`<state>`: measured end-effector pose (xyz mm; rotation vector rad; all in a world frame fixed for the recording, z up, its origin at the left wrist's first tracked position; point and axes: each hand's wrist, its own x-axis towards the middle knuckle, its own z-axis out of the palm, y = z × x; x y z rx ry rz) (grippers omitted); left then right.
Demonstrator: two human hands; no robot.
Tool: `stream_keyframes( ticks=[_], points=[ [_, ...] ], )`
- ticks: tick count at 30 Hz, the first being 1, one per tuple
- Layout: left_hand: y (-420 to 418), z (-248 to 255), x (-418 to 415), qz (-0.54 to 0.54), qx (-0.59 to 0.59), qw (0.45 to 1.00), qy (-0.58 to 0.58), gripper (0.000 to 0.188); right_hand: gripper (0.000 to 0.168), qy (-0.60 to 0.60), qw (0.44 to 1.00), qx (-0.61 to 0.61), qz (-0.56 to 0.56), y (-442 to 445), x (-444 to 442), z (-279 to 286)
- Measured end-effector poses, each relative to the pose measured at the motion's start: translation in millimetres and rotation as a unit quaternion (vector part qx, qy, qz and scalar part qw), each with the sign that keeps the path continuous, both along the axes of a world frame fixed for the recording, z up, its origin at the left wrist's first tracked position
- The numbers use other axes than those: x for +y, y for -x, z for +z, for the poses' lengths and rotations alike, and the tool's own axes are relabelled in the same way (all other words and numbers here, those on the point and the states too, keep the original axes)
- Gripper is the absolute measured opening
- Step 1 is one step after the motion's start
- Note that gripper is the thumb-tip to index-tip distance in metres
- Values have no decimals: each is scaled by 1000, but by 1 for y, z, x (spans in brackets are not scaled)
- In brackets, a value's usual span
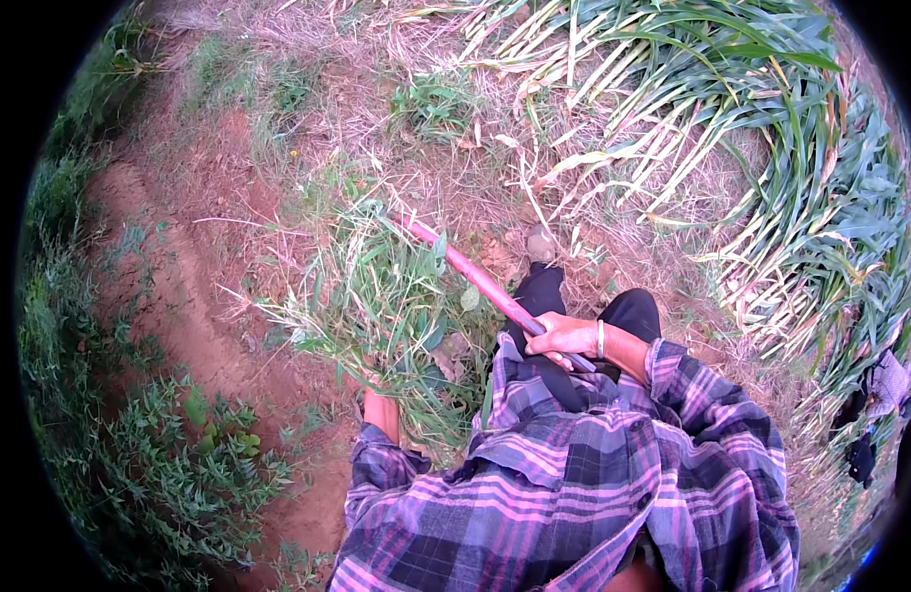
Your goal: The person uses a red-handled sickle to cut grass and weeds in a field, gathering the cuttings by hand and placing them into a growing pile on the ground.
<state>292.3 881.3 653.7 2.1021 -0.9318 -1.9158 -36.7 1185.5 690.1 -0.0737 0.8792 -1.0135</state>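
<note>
My right hand (pixel 561 335), with a bangle at the wrist, is closed around the near end of a reddish tool handle (pixel 474 274). The handle slants up and to the left from my lap. Its far end meets a bunch of green grass and weeds (pixel 378 288), and any tool head there is hidden. At the lower edge of this bunch is my left hand (pixel 375 383), gripping the stems, its fingers mostly covered by leaves. Some dry blades stick out of the bunch to the left.
Cut maize-like stalks (pixel 785 185) lie in a curved row from top to right. Leafy weeds (pixel 181 473) grow at the left beside bare reddish soil (pixel 178 274). My foot (pixel 540 244) rests ahead on straw-strewn ground. Dark and patterned cloth (pixel 888 385) lies at far right.
</note>
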Motion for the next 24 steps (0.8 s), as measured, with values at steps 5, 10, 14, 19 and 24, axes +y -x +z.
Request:
stream_keyframes(
  ticks=[5,10,14,19,24],
  points=[
    [6,4,-10,31,-10,999,-6,35,16,3,1000,-25,13,19,-26,4],
    [0,18,-13,63,-7,998,-4,35,17,-10,998,-38,45,16,-41,13],
    [7,29,-14,87,1,996,6,35,19,6,995,-23,93,35,-60,19],
    [29,48,-11,131,4,991,23,36,18,-5,992,-36,124,71,-70,25],
    [38,65,-15,160,4,987,34,36,20,8,990,-72,118,90,-78,37]
  ],
)
